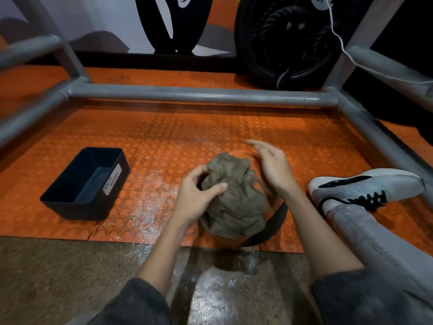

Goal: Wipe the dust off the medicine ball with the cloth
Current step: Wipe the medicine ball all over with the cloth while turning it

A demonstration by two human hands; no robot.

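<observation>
Head view: the medicine ball sits on the orange studded floor mat, close to the mat's near edge and roughly centred in the frame. A crumpled brown cloth is draped over its top and front and hides most of its surface. Only a dark curved band at the lower right and a narrow strip at the bottom remain visible.

The left hand grips the cloth on the ball's left side, with thumb and fingers curled into the fabric. The right hand is at the ball's upper right with fingers loosely spread and nothing held. Contact with the ball cannot be determined.

White dust is scattered on the mat just left of the ball and on the concrete floor in front of it.

A black bin labelled "WASTE BASKET" stands on the mat well to the left. A white-and-black shoe rests on the mat to the right of the ball, with a grey trouser leg running toward the camera.

A grey metal tube frame surrounds the work area. Its horizontal bar crosses behind the ball, and side tubes run along the left and right. Beyond the bar, a black tyre holding coiled rope leans at the wall. A white cord hangs across the right upright.
</observation>
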